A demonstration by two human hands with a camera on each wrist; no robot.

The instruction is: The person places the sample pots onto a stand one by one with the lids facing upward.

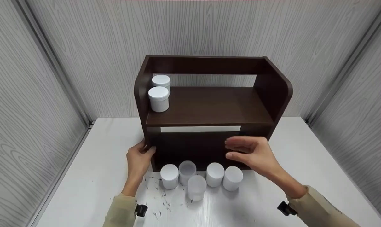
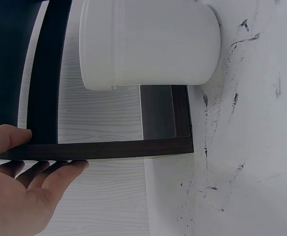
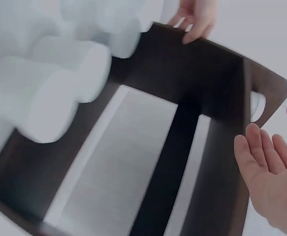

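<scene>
A dark brown two-tier shelf [image 1: 209,105] stands upright on the table. My left hand [image 1: 139,159] grips the front edge of its left side panel [image 2: 124,150], thumb on the inner face and fingers on the outer face. My right hand [image 1: 253,154] hovers in front of the lower right part of the shelf, fingers extended, thumb apart and nothing held. In the right wrist view that hand [image 3: 273,179] appears beside the shelf board. Two white lidded jars [image 1: 159,102] occupy the upper tier's left end, one behind the other.
Before the shelf's base stand a white lidded jar [image 1: 169,176], two translucent cups [image 1: 196,188] and two more white jars [image 1: 233,179]. Dark scuffs mark the white table [image 1: 114,176] there. Grey wood-patterned panels [image 1: 203,28] enclose the back and sides.
</scene>
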